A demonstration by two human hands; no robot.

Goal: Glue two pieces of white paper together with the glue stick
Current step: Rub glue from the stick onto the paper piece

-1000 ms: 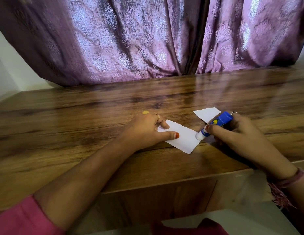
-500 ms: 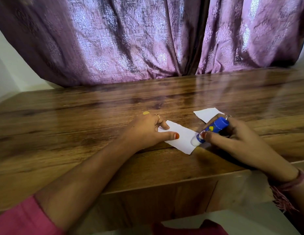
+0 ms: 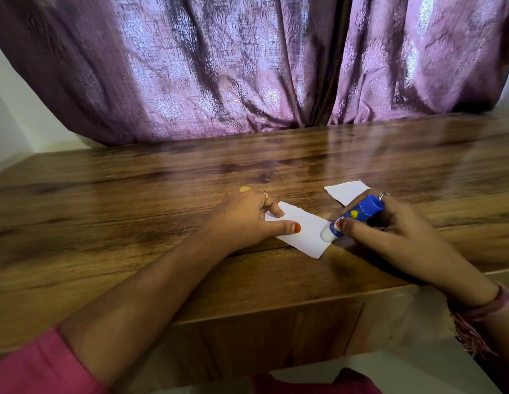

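Observation:
A white paper strip (image 3: 307,233) lies on the wooden table (image 3: 162,194) near its front edge. My left hand (image 3: 242,220) presses the strip's left end flat with thumb and forefinger. My right hand (image 3: 389,231) grips a blue glue stick (image 3: 358,216), tilted, with its white tip touching the strip's right end. A second white paper piece (image 3: 345,191) lies just behind, partly hidden by the glue stick and my fingers.
A small yellow cap (image 3: 244,189) sits on the table just beyond my left hand. Purple curtains (image 3: 247,66) hang along the table's far edge. The table's front edge runs right below the paper.
The glue stick's tip has slid back and forth along the strip's right end, down toward me and then back up. My left hand has stayed on the paper.

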